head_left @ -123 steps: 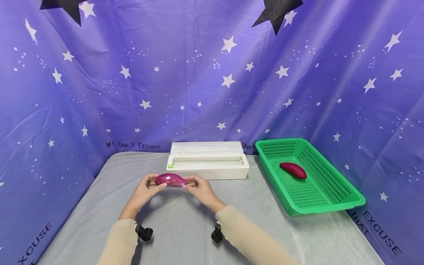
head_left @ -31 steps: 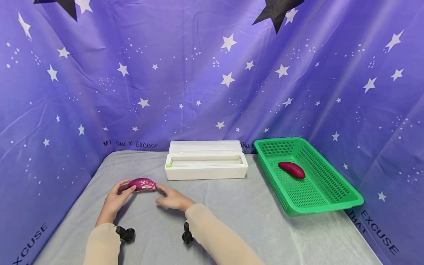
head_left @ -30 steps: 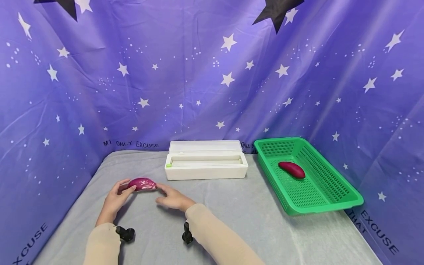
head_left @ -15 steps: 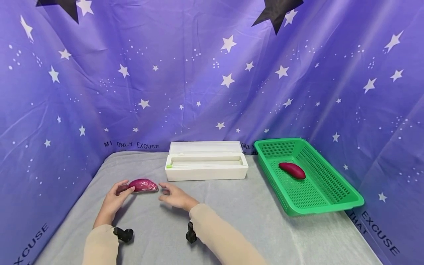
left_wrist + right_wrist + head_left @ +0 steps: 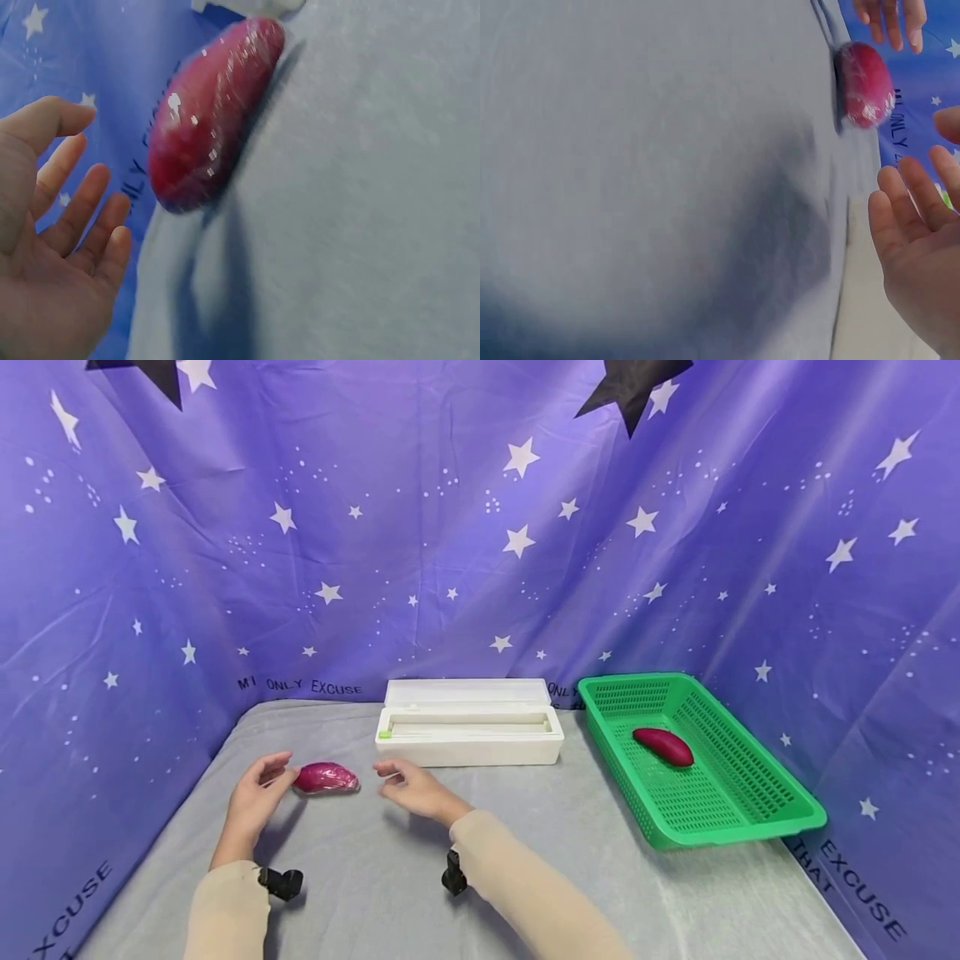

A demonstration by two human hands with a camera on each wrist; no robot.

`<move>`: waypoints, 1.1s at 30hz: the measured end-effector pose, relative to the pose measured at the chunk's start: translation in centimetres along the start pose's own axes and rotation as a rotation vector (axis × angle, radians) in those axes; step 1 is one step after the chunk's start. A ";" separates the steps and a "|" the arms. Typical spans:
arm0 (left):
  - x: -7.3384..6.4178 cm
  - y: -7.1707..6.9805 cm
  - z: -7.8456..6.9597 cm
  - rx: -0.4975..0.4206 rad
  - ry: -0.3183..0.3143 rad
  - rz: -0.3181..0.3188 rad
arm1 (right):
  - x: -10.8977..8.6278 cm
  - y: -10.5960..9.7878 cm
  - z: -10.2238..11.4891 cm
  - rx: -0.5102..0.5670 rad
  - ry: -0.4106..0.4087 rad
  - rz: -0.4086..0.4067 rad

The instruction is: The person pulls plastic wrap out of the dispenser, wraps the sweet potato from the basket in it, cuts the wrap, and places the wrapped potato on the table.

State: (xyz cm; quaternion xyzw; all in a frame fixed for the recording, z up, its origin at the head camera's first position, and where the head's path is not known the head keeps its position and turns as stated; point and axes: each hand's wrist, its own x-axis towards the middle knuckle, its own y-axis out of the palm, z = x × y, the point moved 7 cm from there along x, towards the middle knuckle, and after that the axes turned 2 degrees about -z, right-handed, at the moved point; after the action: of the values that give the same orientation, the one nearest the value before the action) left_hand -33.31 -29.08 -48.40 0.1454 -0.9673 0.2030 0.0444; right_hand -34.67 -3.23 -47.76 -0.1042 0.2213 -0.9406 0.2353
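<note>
Both hands point(image 5: 253, 799) point(image 5: 417, 791) have withdrawn from the wrapped purple vegetable point(image 5: 326, 778), fingers relaxed.

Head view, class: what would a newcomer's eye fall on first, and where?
Probably the bright green basket at the right, with a dark red vegetable inside. Next, the shiny, film-wrapped vegetable on the left of the grey cloth, between the left hand and right hand. Behind it all hangs a purple curtain with white stars.
</note>
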 end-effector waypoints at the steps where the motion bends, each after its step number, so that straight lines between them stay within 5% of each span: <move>1: 0.1 0.1 -0.5 0.001 0.024 0.001 | 0.0 -0.3 0.1 -0.002 -0.010 -0.006; 10: 0.5 2.5 -4.3 0.011 0.157 0.056 | -0.3 -4.0 -0.3 -0.036 -0.023 -0.106; 23: 1.5 7.6 -7.9 0.017 0.191 0.198 | -1.8 -10.1 -1.3 -0.069 -0.013 -0.209; 33: 1.9 11.3 -9.9 0.053 0.306 0.242 | -3.8 -16.5 -2.6 -0.161 -0.108 -0.434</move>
State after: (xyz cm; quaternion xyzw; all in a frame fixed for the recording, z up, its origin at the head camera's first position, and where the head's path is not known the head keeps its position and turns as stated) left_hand -38.25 -15.64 -43.39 -0.0033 -0.9540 0.2521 0.1621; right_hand -38.67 12.60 -42.73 -0.2178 0.2552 -0.9416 0.0299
